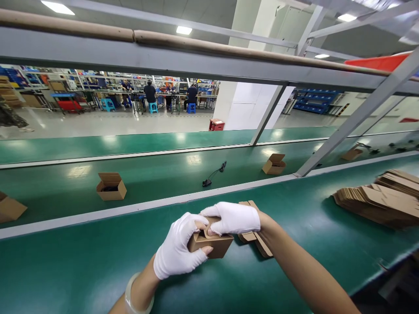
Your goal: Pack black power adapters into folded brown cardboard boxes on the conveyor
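Note:
Both my hands wear white gloves with bare fingertips and are on one small brown cardboard box (214, 247) above the green work surface. My left hand (180, 246) grips the box's left end, thumb at the front face and fingers at the top edge. From above, my right hand (229, 219) presses on the top flap, its fingers closed round the flap's edge. A dark gap shows beside the flap. The box's inside is hidden. Partly behind my right wrist lies a flat, unfolded cardboard box (253, 237).
A stack of flat cardboard (379, 203) lies at the right. Beyond a pale rail, the green conveyor (163, 174) carries an open box (111, 192), a black adapter with cable (207, 182) and another open box (274, 165). A slanted metal post (353, 115) stands at the right.

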`<state>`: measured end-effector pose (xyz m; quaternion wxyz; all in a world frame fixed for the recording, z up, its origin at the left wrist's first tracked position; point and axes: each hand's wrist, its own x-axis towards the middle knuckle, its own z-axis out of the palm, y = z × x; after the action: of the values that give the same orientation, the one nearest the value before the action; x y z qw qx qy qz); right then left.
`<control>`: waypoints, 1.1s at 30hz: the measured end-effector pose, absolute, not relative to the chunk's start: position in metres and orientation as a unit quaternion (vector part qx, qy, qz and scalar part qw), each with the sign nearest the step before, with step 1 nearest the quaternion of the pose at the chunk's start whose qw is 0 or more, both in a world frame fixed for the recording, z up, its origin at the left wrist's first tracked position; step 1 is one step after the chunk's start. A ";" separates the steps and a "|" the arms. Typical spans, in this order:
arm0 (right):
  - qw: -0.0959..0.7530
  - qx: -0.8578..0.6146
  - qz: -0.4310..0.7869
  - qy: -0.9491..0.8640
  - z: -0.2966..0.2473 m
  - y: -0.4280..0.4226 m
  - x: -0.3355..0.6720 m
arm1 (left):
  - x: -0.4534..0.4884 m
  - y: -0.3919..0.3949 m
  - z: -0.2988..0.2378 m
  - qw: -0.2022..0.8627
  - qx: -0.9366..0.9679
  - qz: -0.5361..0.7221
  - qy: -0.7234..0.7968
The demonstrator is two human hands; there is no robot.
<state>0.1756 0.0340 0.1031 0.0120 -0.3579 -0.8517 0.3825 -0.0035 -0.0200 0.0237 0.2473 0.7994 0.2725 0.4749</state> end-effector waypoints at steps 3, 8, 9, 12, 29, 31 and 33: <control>0.028 -0.385 0.299 -0.873 0.099 0.030 0.172 | -0.001 -0.019 0.021 0.265 0.793 0.476 0.272; 0.286 -0.494 0.349 -0.743 0.082 0.022 0.188 | 0.000 -0.010 0.013 0.210 0.738 0.533 0.356; 0.337 -0.505 0.377 -0.699 0.075 0.020 0.192 | 0.000 -0.007 0.011 0.188 0.697 0.568 0.395; 0.354 -0.460 0.530 -0.619 0.050 0.010 0.193 | 0.003 -0.001 0.004 0.140 0.596 0.638 0.468; -0.088 -0.547 0.080 -0.829 -0.003 0.051 0.178 | 0.001 0.168 -0.082 0.207 0.618 0.351 0.672; -0.123 -0.549 0.092 -0.822 -0.004 0.058 0.176 | 0.001 0.172 -0.084 0.223 0.606 0.366 0.670; -0.138 -0.548 0.106 -0.818 -0.002 0.065 0.176 | -0.004 0.173 -0.082 0.242 0.599 0.393 0.654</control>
<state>0.1759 0.0650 -0.0023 -0.1379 -0.5483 -0.8180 0.1061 -0.0043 0.1726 -0.0821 0.2422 0.5992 0.6542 0.3929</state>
